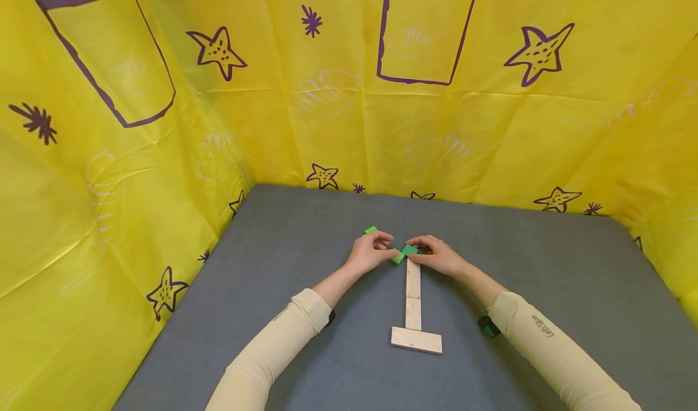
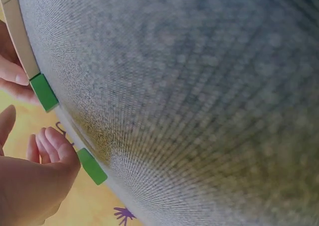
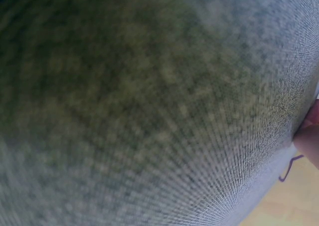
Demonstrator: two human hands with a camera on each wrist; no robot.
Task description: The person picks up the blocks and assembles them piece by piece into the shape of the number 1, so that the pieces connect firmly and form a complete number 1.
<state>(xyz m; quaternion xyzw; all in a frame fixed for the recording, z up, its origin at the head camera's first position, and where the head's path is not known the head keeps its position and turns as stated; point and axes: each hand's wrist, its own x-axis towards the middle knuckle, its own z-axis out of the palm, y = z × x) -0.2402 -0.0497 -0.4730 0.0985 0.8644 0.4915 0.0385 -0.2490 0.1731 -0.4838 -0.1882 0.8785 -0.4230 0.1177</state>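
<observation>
In the head view my left hand [image 1: 372, 251] is over the table with loosely bent fingers. Its thumb tip meets the edge of a light green block [image 1: 397, 258]. The left wrist view shows a gap between this hand's [image 2: 42, 181] thumb and fingers, with no block visible there. My right hand [image 1: 440, 257] pinches a darker green block [image 1: 410, 250] between thumb and fingers, at the far end of a row of pale wooden blocks [image 1: 413, 280]. Another light green block [image 1: 371, 230] lies just beyond the left hand. In the right wrist view only a fingertip [image 3: 308, 139] shows.
Two pale blocks lie end to end, and a wider wooden block [image 1: 417, 340] lies crosswise at their near end. All rest on a grey cloth-covered table [image 1: 305, 241]. A yellow curtain [image 1: 349, 120] with drawn stars and fish hangs behind and at the sides.
</observation>
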